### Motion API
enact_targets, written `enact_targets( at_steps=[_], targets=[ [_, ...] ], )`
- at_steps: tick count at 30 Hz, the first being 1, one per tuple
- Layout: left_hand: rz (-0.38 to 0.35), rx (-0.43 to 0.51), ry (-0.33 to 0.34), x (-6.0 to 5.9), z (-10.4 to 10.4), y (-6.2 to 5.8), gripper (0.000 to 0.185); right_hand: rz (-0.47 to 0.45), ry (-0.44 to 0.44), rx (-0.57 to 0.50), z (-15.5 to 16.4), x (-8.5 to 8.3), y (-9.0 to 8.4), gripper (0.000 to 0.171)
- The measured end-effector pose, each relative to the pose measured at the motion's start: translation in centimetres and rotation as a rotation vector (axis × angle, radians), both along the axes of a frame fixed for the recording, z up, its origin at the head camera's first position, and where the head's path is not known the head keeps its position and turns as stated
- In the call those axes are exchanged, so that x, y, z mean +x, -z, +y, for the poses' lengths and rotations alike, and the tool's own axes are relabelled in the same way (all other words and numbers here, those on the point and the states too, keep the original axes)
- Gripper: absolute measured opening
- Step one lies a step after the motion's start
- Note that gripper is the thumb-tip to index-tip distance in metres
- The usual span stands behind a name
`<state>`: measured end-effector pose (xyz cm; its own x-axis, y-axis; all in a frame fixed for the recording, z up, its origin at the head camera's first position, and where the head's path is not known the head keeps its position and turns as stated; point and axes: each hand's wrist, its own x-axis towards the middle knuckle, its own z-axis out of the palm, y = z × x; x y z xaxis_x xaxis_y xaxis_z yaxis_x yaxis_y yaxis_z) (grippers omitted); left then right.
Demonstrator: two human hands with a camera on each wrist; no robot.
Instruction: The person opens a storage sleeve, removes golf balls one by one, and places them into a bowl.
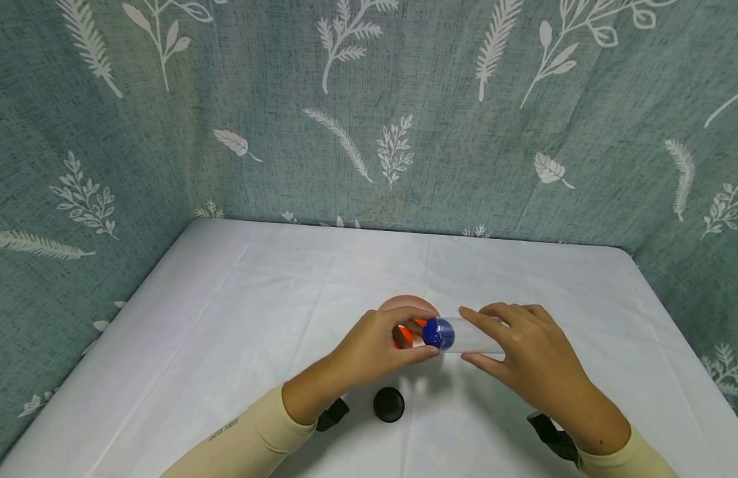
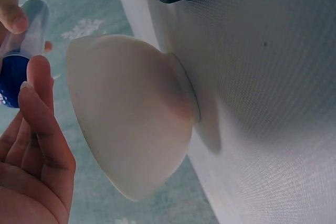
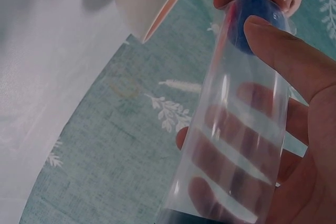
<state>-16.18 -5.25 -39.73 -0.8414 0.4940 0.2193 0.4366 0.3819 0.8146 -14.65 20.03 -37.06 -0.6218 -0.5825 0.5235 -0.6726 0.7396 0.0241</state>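
Note:
My right hand grips a clear plastic tube from its side, fingers showing through the wall. The tube lies nearly level above the table, and a dark band closes its far end from the ball. At the tube's open mouth sits a shiny blue ball, partly inside the rim. My left hand pinches that ball between thumb and fingertips. Behind the left hand, a footed bowl, pale outside and pinkish inside, stands on the table. Something orange shows in it, mostly hidden by the fingers.
A round black cap lies on the white-covered table, nearer me than the bowl. Green leaf-patterned curtains enclose the table's back and sides. Black straps are around the wrists.

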Motion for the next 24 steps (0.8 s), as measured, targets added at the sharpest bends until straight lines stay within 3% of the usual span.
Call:
enact_targets(
  at_steps=[6, 24],
  targets=[
    [0.01, -0.005, 0.001, -0.04, -0.05, -0.04, 0.039, 0.002, 0.013, 0.012, -0.11, 0.03, -0.17, 0.069],
    [0.03, -0.025, -0.014, -0.18, -0.11, -0.12, 0.039, -0.045, 0.059, 0.035, -0.17, 0.01, -0.06, 0.068]
  ],
)
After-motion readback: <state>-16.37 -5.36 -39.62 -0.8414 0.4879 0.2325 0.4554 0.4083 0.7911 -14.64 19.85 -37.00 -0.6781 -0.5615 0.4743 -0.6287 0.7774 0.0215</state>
